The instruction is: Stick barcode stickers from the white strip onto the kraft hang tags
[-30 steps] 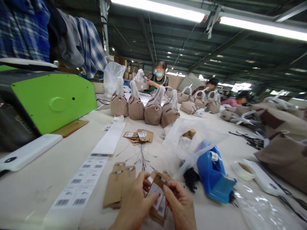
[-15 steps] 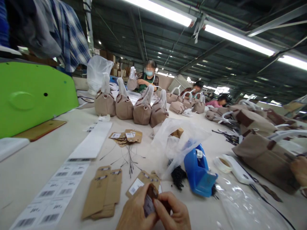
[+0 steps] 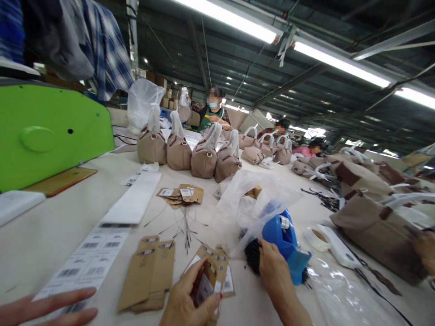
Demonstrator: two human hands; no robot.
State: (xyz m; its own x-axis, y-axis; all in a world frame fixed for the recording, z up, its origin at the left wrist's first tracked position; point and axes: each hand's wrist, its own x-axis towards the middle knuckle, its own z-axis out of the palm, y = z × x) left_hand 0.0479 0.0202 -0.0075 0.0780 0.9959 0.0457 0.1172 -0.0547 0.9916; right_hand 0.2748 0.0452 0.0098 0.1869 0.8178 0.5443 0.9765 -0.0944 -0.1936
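While the left hand [image 3: 188,294] closes thumb and fingers around one kraft hang tag [image 3: 204,287] with a white barcode label, the tag stands tilted just above the table, its long axis running from near to far and leaning right. The right hand [image 3: 275,267] is partly open, back upward, just beside a tangle of black plastic fasteners [image 3: 253,256] and against the near side of a blue tape dispenser [image 3: 287,240]; whether it has hold of anything, I cannot tell.

Directly beyond the left hand lies a loose fan of kraft tags [image 3: 215,271]. Two long kraft tags [image 3: 151,271] lie side by side to the left, with more beneath them. Farther off sit one small pile of tags [image 3: 180,194] and a spray of thin black-tipped cords [image 3: 185,226]. A barcode label strip [image 3: 91,258] runs away on the left, and a crumpled clear plastic bag [image 3: 254,210] lies behind the dispenser.

Four taupe handbags [image 3: 204,156] stand in a row at the far side. Three seated co-workers [image 3: 214,108] are beyond them. Another person's hand [image 3: 44,308] intrudes near left, and a further hand [image 3: 424,251] shows at the right edge.
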